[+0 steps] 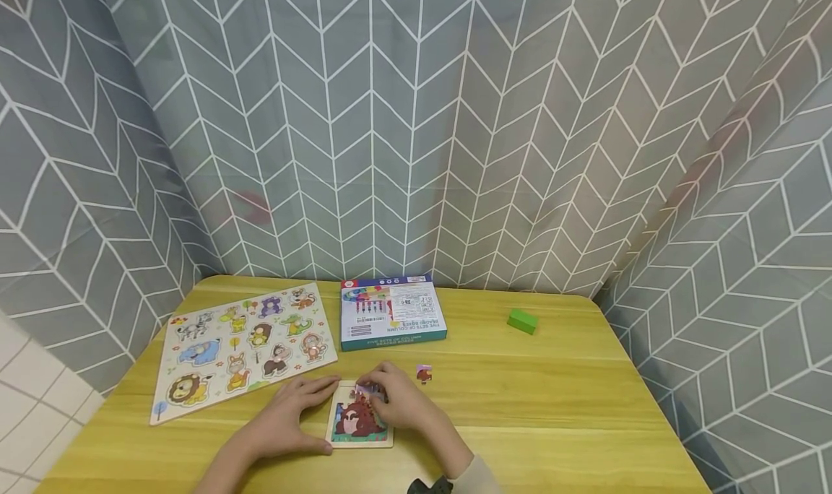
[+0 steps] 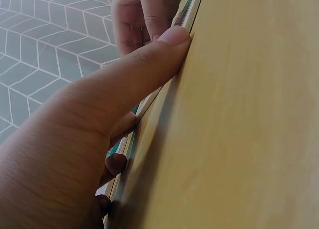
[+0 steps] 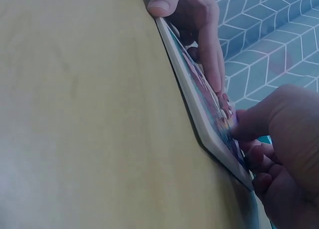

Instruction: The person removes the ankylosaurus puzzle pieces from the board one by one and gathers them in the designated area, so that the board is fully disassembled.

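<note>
A small square jigsaw puzzle (image 1: 354, 423) with a brown animal picture lies in its pale wooden tray (image 1: 360, 444) on the table. My left hand (image 1: 289, 414) rests along the tray's left side, fingers fairly straight, thumb tip at the near corner. My right hand (image 1: 399, 399) is over the puzzle's upper right part and pinches a puzzle piece (image 1: 367, 390) between thumb and fingers. In the right wrist view this piece (image 3: 226, 107) sticks up at a tilt above the tray (image 3: 199, 124). Right of that hand lies a loose puzzle piece (image 1: 424, 374) with a brown and purple print.
A large wooden animal peg board (image 1: 221, 360) lies at the table's left. Behind the puzzle is a flat bead box (image 1: 393, 321). A green block (image 1: 523, 321) sits farther back on the right. Grey patterned curtains (image 1: 416, 133) hang behind and beside the table (image 1: 552, 422).
</note>
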`<state>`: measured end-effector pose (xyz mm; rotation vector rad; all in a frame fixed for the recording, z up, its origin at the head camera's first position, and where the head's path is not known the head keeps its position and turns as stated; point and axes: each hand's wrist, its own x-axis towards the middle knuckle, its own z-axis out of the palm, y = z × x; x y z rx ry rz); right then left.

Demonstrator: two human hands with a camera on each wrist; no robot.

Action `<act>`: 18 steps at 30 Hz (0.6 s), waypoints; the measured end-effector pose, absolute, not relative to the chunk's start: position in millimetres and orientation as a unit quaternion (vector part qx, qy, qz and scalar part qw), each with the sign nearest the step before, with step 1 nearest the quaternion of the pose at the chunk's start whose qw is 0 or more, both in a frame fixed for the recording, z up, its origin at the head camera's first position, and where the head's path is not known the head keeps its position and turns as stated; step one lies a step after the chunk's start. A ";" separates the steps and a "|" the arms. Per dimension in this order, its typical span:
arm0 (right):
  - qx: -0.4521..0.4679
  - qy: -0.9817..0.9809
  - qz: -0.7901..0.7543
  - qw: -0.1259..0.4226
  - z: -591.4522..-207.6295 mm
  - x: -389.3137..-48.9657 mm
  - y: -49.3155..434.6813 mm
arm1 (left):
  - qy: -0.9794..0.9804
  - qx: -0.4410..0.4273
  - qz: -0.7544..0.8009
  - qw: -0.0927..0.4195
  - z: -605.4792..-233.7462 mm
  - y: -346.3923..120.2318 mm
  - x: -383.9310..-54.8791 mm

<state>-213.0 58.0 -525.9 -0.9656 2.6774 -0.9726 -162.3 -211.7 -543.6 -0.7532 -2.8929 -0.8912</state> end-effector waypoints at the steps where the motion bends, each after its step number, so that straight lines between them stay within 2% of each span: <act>1: -0.322 0.888 -0.322 0.065 -526.1 -213.2 57.9 | -0.927 -0.243 -0.285 0.012 -543.6 -211.7 -162.4; 18: -0.338 0.878 -0.335 0.060 -524.0 -214.7 63.1 | -0.926 -0.256 -0.275 0.023 -541.4 -212.3 -161.8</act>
